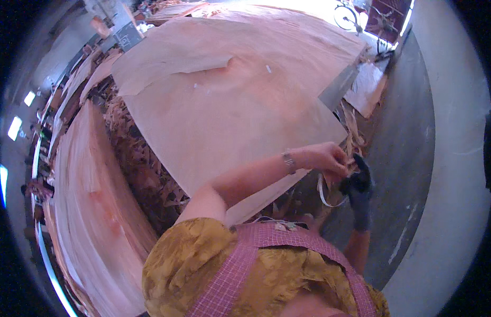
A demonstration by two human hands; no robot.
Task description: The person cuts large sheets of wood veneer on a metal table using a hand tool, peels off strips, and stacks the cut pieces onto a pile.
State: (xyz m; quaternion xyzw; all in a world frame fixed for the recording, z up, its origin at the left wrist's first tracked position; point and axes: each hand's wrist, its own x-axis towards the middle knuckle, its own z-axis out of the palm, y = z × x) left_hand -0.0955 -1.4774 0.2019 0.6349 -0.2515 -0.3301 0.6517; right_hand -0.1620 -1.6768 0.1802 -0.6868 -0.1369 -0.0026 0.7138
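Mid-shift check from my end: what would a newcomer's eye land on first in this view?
Most likely the broad pale sheet, which spreads across the middle of the view. Next, near its right corner, the bare left hand meets the dark-gloved right hand, with a thin white strip curling just below them. On the left side, a big stack of pinkish sheets also stands out.

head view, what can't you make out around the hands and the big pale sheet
All in the head view:
1) Anything in the left hand: too small, covered by the hand itself.
2) Palm of the gloved right hand: dark and blurred.
3) Whatever lies under the pale sheet: covered by it.
4) White piece on top: too small to identify.
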